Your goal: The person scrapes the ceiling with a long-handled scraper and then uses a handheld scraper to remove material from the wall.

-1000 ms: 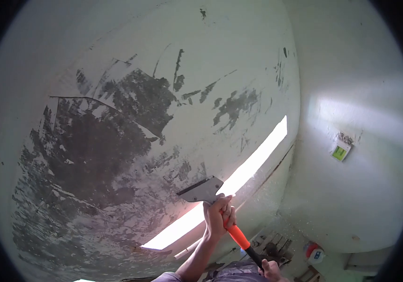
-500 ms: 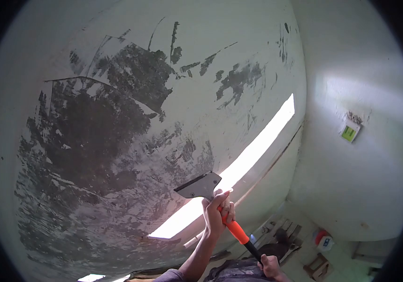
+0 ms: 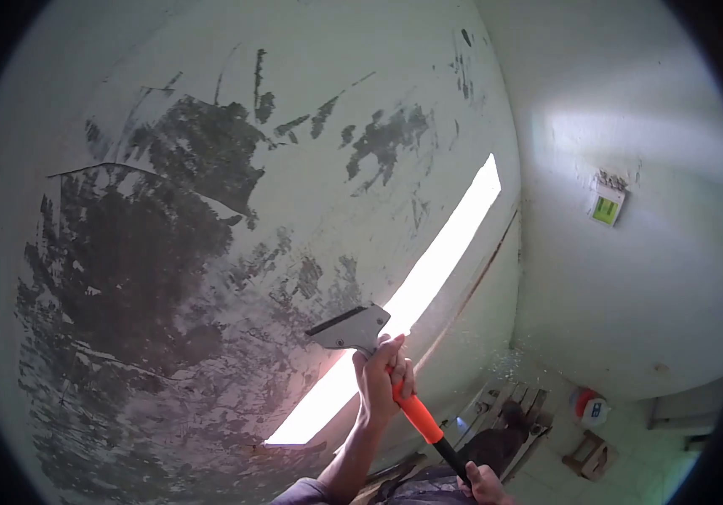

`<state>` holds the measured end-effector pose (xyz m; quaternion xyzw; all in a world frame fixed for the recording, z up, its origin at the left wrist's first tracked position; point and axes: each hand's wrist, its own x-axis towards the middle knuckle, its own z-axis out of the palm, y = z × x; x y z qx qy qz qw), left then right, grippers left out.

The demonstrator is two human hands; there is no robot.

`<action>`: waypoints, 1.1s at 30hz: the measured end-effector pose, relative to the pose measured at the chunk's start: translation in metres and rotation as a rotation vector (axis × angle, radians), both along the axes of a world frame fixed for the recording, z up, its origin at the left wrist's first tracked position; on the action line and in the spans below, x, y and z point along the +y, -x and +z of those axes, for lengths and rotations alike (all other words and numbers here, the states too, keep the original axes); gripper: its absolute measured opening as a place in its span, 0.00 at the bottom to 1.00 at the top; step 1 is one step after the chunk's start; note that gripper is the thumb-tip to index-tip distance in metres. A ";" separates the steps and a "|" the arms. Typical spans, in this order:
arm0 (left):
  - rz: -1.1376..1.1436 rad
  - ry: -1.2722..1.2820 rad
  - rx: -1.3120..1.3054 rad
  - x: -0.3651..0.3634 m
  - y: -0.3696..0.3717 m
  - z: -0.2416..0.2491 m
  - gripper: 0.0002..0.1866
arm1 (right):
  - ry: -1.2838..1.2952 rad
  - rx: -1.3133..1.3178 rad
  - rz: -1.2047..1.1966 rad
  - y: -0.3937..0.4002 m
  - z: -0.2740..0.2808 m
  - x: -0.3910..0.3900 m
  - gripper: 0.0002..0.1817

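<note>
My left hand (image 3: 381,383) is closed round the upper part of a long-handled scraper (image 3: 418,416), just below its grey head. The scraper's wide head (image 3: 351,326) has a dark blade edge and lies over the pale wall (image 3: 311,202), beside a bright strip of light; whether the blade touches cannot be told. Lower down, my right hand (image 3: 483,486) wraps round the black end of the orange and black handle. Left of the blade, large dark patches (image 3: 138,261) show where the pale coating is off the wall.
A green and white box (image 3: 605,209) is fixed on the right-hand wall. On the floor below are wooden slats (image 3: 530,404), a small wooden stool (image 3: 589,455) and a white container (image 3: 595,411) with red and blue on it. Fine specks hang near the corner.
The view has turned a little, so the wall patches and box sit further left. Both hands keep their hold on the scraper. Specks now show in the air near the corner.
</note>
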<state>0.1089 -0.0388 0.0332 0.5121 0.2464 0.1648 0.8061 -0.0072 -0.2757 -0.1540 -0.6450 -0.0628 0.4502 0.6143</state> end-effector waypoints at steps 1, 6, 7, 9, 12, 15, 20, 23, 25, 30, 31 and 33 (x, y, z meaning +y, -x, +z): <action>-0.001 -0.013 -0.005 0.001 -0.002 0.000 0.19 | -0.089 0.037 0.038 -0.001 -0.014 0.001 0.41; 0.013 -0.018 -0.019 0.002 0.007 -0.005 0.19 | -0.111 0.157 0.052 0.009 -0.016 0.002 0.42; 0.022 -0.034 -0.006 0.001 0.012 -0.004 0.19 | -0.023 0.049 -0.023 0.006 0.013 0.005 0.41; -0.007 -0.059 -0.028 0.009 0.012 -0.004 0.19 | -0.103 0.045 0.010 0.018 -0.023 0.008 0.41; -0.110 -0.081 -0.069 0.005 -0.022 0.035 0.19 | -0.169 0.045 -0.007 -0.017 0.015 0.025 0.42; -0.130 -0.137 -0.160 0.006 -0.038 0.026 0.19 | -0.300 0.095 -0.028 -0.030 0.007 0.031 0.42; 0.043 -0.021 0.128 -0.006 0.017 -0.017 0.16 | 0.005 0.010 0.068 0.016 -0.014 -0.008 0.44; 0.030 -0.018 0.060 0.002 0.016 -0.021 0.16 | 0.006 -0.072 0.034 0.012 -0.017 -0.004 0.42; 0.032 -0.009 0.065 0.002 0.011 -0.022 0.16 | 0.000 -0.068 0.074 0.010 -0.037 -0.003 0.45; 0.021 -0.007 0.042 0.007 0.020 -0.030 0.18 | -0.020 -0.094 0.050 0.022 -0.054 0.011 0.45; 0.031 -0.007 0.043 0.008 0.023 -0.030 0.18 | -0.021 -0.092 0.060 0.025 -0.054 0.012 0.45; 0.025 -0.010 0.059 0.009 0.026 -0.028 0.18 | -0.019 -0.170 0.026 0.028 -0.051 0.015 0.45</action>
